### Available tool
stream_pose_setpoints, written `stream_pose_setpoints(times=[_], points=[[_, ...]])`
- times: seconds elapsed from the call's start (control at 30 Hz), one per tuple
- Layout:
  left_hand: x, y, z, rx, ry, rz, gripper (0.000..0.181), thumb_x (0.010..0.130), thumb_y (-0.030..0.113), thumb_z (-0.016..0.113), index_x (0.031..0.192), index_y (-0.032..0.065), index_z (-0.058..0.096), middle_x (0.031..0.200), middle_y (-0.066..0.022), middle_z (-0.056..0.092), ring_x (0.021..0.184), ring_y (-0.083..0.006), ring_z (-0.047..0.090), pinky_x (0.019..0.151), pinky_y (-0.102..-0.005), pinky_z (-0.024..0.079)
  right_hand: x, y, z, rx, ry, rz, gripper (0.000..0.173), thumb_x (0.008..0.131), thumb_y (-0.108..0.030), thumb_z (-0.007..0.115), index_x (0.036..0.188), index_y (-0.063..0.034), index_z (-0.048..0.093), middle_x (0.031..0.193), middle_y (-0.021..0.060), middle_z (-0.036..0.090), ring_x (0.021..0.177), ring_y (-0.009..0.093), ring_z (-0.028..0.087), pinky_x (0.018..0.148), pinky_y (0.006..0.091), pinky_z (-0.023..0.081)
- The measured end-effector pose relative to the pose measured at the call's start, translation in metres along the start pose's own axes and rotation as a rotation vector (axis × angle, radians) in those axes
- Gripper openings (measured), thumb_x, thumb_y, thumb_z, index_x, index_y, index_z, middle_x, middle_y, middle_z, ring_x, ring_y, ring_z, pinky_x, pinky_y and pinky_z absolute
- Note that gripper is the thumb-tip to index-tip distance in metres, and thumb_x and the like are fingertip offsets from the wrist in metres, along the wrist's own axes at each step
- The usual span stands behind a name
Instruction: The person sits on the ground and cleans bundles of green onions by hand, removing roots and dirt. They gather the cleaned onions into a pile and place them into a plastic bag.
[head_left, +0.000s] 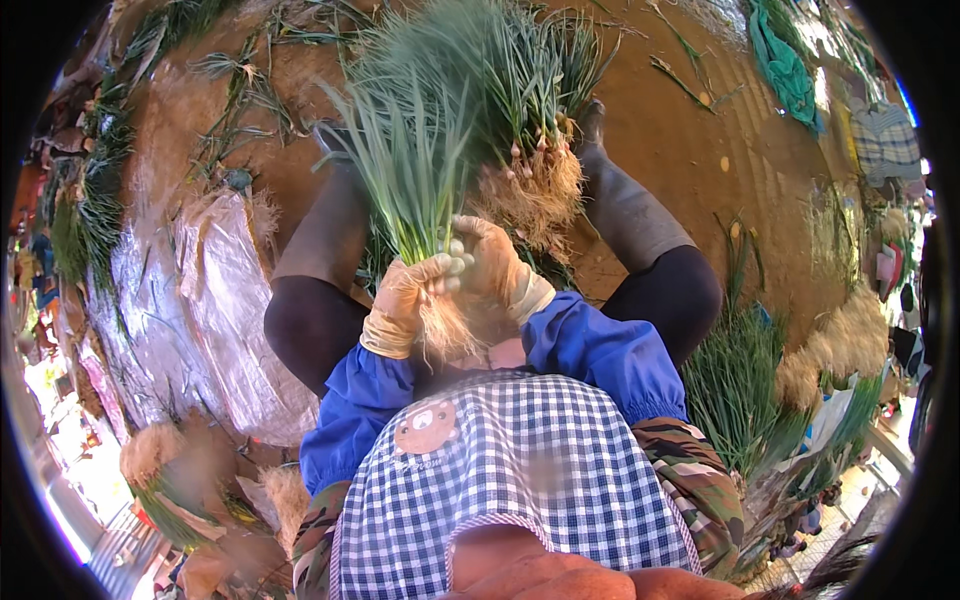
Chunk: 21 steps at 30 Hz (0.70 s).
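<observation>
A bunch of green onions (420, 172) stands up out of my left hand (405, 296), its green leaves spread upward. Pale roots (444, 330) hang below that grip. My gloved right hand (491, 262) is against the bunch on its right side, fingers bent at the stalks near the left fingertips; whether it grips a stalk cannot be made out. Both gloves are pale, with whitish fingertips. Just beyond, between my boots, lies a larger pile of green onions (536, 82) with small pinkish bulbs and a mass of tan roots (536, 195).
My boots (637, 210) flank the pile on brown ground (675, 150). At left lies a silvery plastic sheet (232, 315). More onion bundles stand at right (739, 382) and lower left (161, 480). Loose leaves (251, 82) litter the upper left; a green cloth (784, 67) lies upper right.
</observation>
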<state>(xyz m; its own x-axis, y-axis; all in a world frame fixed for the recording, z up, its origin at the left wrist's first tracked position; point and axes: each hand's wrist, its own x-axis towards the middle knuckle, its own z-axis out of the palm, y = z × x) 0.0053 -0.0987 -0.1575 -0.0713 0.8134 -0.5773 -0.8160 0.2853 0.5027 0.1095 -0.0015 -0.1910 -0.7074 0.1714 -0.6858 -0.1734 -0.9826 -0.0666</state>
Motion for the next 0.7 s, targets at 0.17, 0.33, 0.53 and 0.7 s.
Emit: stream_pose_setpoints(times=[0.17,0.33,0.53,0.7], points=[[-0.005,0.006,-0.005,0.115,0.140,0.077,0.013,0.081,0.004,0.061,0.093,-0.0016,0.059,0.070,-0.0087,0.062,0.055,-0.0124,0.058,0.052,-0.0252,0.052,0.014,0.008,-0.035,-1.698,0.139,-0.303,0.026,0.084,-0.020,0.044,0.083,-0.0010,0.060,0.080,0.0137,0.063,0.066,0.029,0.062,0.060,0.0395,0.051],[-0.009,0.025,-0.008,-0.222,0.066,0.232,0.023,0.081,0.008,0.064,0.099,-0.0036,0.056,0.069,-0.0082,0.058,0.057,-0.0156,0.054,0.055,-0.0281,0.047,-0.007,-0.009,-0.043,-2.333,0.195,-0.052,0.035,0.083,-0.028,0.048,0.104,-0.0020,0.057,0.093,0.0152,0.066,0.086,0.030,0.065,0.080,0.0402,0.049],[0.013,0.010,-0.019,-0.137,0.122,0.181,0.018,0.081,0.009,0.064,0.097,0.0029,0.058,0.068,-0.0043,0.058,0.055,-0.0135,0.055,0.053,-0.0250,0.047,0.024,-0.089,-0.038,-2.234,0.878,-0.688,0.032,0.091,-0.032,0.042,0.101,-0.0032,0.052,0.069,0.0112,0.060,0.060,0.024,0.060,0.053,0.0392,0.048],[0.036,0.002,-0.007,0.033,0.306,0.092,0.010,0.082,0.011,0.064,0.084,0.0021,0.061,0.061,-0.0022,0.057,0.051,-0.0148,0.055,0.048,-0.0257,0.047,0.000,-0.060,-0.031,-1.997,0.428,-0.648,0.029,0.088,-0.033,0.050,0.099,-0.0084,0.060,0.081,0.0111,0.064,0.069,0.026,0.062,0.062,0.0380,0.049]])
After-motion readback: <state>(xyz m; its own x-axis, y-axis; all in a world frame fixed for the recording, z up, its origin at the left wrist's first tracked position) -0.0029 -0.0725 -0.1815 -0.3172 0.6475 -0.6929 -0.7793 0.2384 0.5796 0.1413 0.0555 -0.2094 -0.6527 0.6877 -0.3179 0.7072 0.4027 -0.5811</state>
